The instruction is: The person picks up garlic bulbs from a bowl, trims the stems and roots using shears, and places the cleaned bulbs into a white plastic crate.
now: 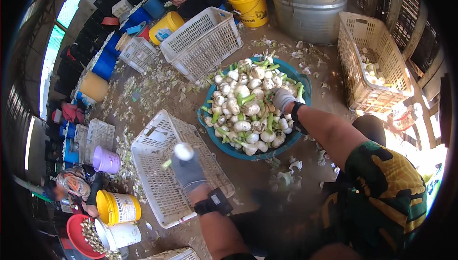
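My left hand [188, 171], in a grey glove, is above the white plastic crate [149, 200]. A garlic bulb [183, 151] with a short green stem is in its fingers, smeared by motion. A teal basin [217, 148] to the right of the crate is heaped with garlic bulbs [242, 90], many with cut green stalks. At the right side of the heap my right hand [285, 100], also gloved, reaches in among the bulbs. Its fingers are curled, and what they grip is hidden. The crate's visible inside shows bare slats under my left hand.
Another white crate [200, 64] stands beyond the basin; a crate with some garlic [350, 59] is at the right. A metal tub [310, 14] and a yellow bucket [248, 4] stand at the back. Peelings litter the floor. Other people sit at the back and left among buckets.
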Demonstrator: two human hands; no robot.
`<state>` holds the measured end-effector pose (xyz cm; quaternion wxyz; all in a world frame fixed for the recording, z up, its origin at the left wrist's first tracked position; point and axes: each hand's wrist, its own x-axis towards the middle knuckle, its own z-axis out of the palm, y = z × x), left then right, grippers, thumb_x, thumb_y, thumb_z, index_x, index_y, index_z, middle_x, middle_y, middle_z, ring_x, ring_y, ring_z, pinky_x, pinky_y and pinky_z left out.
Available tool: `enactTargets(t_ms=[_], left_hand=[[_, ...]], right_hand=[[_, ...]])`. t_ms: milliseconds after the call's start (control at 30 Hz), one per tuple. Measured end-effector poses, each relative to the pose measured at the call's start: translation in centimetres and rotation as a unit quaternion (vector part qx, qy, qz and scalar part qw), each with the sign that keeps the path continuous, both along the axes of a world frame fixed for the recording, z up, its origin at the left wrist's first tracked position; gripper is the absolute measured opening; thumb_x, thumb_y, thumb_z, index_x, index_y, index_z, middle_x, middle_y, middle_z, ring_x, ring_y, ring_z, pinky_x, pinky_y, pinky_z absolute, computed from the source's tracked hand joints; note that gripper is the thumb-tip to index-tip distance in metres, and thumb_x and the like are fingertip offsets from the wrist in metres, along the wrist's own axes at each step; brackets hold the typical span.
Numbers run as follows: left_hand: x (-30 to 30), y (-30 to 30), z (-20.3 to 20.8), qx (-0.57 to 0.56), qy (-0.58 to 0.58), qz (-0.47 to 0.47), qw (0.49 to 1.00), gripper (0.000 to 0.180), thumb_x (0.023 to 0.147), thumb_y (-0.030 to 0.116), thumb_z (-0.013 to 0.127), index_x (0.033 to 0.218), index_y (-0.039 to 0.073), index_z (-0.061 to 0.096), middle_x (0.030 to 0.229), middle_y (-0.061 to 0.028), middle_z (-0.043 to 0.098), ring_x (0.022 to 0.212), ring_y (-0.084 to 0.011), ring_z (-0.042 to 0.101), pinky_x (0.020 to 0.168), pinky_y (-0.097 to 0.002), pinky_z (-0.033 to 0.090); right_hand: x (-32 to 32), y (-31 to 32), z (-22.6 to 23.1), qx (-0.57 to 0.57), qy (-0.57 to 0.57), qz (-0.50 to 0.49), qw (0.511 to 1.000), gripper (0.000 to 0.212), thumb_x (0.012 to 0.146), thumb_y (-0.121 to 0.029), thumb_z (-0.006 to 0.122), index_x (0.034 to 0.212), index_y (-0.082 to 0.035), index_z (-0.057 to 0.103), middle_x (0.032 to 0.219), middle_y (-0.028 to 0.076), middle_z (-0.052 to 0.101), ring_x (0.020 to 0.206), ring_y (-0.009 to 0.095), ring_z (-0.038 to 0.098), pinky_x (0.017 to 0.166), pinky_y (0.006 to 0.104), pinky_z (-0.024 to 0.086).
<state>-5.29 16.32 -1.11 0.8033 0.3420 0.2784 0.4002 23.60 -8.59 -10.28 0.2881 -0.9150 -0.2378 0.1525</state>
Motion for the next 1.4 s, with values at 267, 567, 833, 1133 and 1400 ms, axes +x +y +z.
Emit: enactTargets(t_ms=[267, 567, 833, 1133, 1400], left_hand=[[3.7, -7.6, -0.1, 0.218, 0.186, -0.204, 0.936, 0.060, 0.083, 0.025, 0.062, 0.131, 0.005, 0.033, 0.128, -0.0167, 0.041, 0.113, -0.0260, 0.046, 0.091, -0.0378, 0.042], [4.8, -12.5, -2.1, 0.480, 0.243, -0.289, 0.792, 0.054, 0.069, 0.012, 0.073, 0.116, -0.001, 0.049, 0.106, -0.0104, 0.055, 0.091, -0.0156, 0.055, 0.078, -0.0281, 0.048], [4.3, -14.2, -1.5, 0.475, 0.210, -0.279, 0.807, 0.054, 0.069, 0.008, 0.074, 0.116, -0.001, 0.049, 0.101, -0.0077, 0.056, 0.087, -0.0143, 0.055, 0.075, -0.0266, 0.049], [4.3, -14.4, -0.1, -0.079, 0.136, -0.357, 0.921, 0.036, 0.090, 0.041, 0.046, 0.102, 0.007, 0.053, 0.080, -0.0055, 0.057, 0.063, -0.0139, 0.056, 0.043, -0.0234, 0.036], [4.9, -14.9, 0.4, 0.195, 0.229, -0.220, 0.928, 0.033, 0.088, 0.021, 0.053, 0.113, 0.000, 0.051, 0.092, -0.0075, 0.061, 0.076, -0.0170, 0.061, 0.053, -0.0255, 0.046]], right_hand=[[-8.3, 0.5, 4.7, 0.163, -0.067, 0.037, 0.984, 0.021, 0.074, -0.017, 0.062, 0.071, 0.004, 0.059, 0.071, 0.018, 0.062, 0.073, 0.032, 0.062, 0.066, 0.0383, 0.049], [-12.1, -0.5, 4.3, 0.056, -0.277, 0.287, 0.915, 0.015, 0.065, -0.013, 0.065, 0.073, -0.002, 0.059, 0.061, 0.015, 0.058, 0.061, 0.033, 0.060, 0.057, 0.0375, 0.048], [-13.0, -3.7, 9.1, -0.056, -0.274, 0.325, 0.903, 0.021, 0.061, -0.021, 0.071, 0.063, -0.004, 0.060, 0.061, 0.014, 0.059, 0.066, 0.034, 0.061, 0.061, 0.0392, 0.048], [-14.1, -3.9, 8.0, -0.054, -0.311, 0.291, 0.903, 0.020, 0.066, -0.023, 0.069, 0.068, -0.004, 0.064, 0.068, 0.014, 0.061, 0.070, 0.032, 0.061, 0.062, 0.0386, 0.048], [-13.6, -5.0, 6.3, 0.017, -0.249, 0.222, 0.943, 0.021, 0.067, -0.023, 0.067, 0.065, -0.003, 0.062, 0.061, 0.017, 0.058, 0.062, 0.035, 0.059, 0.059, 0.0398, 0.047]])
